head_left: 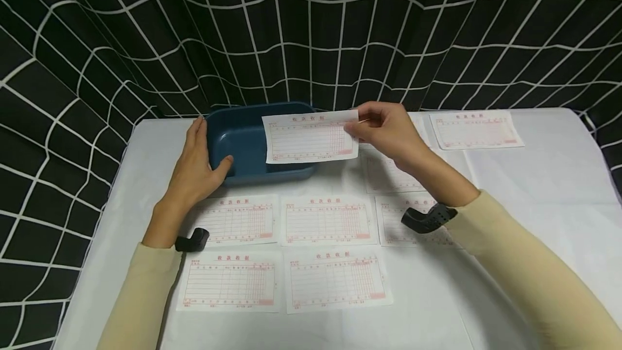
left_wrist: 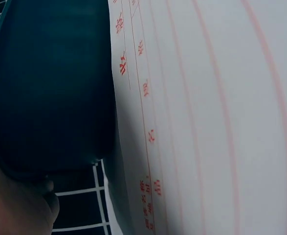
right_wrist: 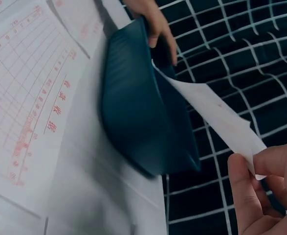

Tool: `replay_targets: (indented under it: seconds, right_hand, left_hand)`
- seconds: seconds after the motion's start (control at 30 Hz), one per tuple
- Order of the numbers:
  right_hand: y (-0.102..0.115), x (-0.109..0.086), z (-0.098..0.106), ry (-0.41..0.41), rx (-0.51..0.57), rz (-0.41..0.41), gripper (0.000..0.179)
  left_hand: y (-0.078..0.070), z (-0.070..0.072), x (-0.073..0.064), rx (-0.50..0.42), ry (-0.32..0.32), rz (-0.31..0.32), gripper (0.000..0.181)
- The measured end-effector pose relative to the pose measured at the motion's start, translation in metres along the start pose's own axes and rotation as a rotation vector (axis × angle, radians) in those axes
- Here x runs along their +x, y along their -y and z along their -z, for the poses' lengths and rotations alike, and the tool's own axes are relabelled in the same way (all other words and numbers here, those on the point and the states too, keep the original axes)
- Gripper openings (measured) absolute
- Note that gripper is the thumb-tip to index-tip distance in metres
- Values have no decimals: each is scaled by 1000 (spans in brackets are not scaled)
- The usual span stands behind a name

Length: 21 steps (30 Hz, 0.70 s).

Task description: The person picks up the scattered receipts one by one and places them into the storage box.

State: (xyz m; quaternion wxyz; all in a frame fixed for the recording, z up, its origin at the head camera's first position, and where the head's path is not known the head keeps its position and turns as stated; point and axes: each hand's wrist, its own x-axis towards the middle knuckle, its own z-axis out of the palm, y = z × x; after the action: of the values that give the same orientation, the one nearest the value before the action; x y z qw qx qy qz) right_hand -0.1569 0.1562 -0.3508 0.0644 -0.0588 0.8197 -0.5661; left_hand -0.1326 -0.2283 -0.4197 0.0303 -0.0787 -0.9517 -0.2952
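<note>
— In the head view, what to find in the right hand [head_left: 391, 134]?
— Pinched by its right end, between thumb and bent fingers: a receipt slip [head_left: 311, 139] with red print. Held up in the air, in front of the right part of a blue basin [head_left: 262, 175].
— And at the left hand [head_left: 194, 169]?
— Touching the left end of the basin, with nearly straight fingers along the rim and with thumb spread wide from them. On the white table [head_left: 423, 296], nearer than the basin, more printed slips [head_left: 328, 220]: three in one row, two in the row below. Others partly hidden behind the right arm. Farther back, a black curtain [head_left: 311, 26] with white grid lines.
— From the left wrist view, what else?
— At upper left, the basin, quite dark. At right, very near to the camera, a printed slip [left_wrist: 207, 107]. At lower left, only a piece of the left hand; impossible to tell from here how wide the fingers.
— And from the right wrist view?
— Here also, the receipt slip between thumb and fingers of the right hand, with its far end at the basin's rim. Touching or only near, impossible to tell.
</note>
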Motion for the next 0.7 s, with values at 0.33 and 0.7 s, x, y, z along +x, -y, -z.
replay_targets:
  seconds: [0.33,0.7]
  right_hand:
    - [13,25,-36,27,-187,108,14]
    - [23,37,-58,118,-345,185,15]
  left_hand:
    - [-2,3,0,10,5,4,98]
    - [-3,0,0,24,17,18,100]
